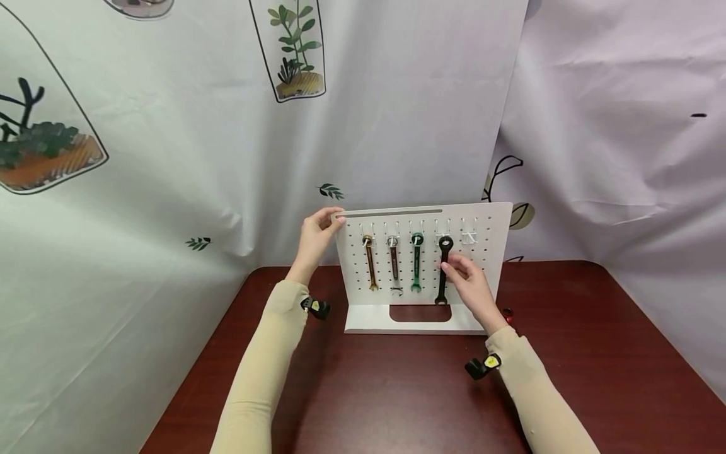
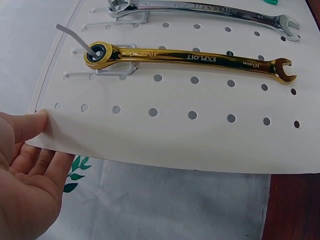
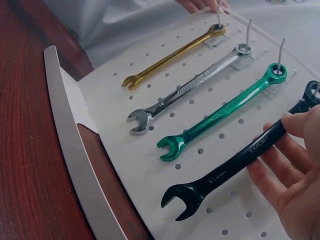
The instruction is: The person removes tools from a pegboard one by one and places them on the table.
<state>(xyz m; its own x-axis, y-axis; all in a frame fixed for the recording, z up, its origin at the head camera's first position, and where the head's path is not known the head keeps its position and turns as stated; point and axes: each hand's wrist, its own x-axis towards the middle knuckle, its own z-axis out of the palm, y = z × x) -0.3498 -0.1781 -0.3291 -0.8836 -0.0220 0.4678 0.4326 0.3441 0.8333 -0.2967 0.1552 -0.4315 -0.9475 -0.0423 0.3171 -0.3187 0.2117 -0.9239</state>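
With the left hand (image 1: 317, 241) pinching the upper-left corner of the white pegboard (image 1: 405, 268), the black ratcheting wrench (image 1: 442, 285) pinched by the right hand (image 1: 474, 289), right of frame centre, could drop if its ring (image 1: 445, 250) barely catches the hook (image 3: 317, 90).

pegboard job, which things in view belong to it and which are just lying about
In the job:
- black wrench, in the right hand
- pegboard, held by the left hand
- gold wrench, silver wrench, green wrench
- empty hook
- probably the red piece, mostly hidden

Just there:
- table
- backdrop
- wrist cameras
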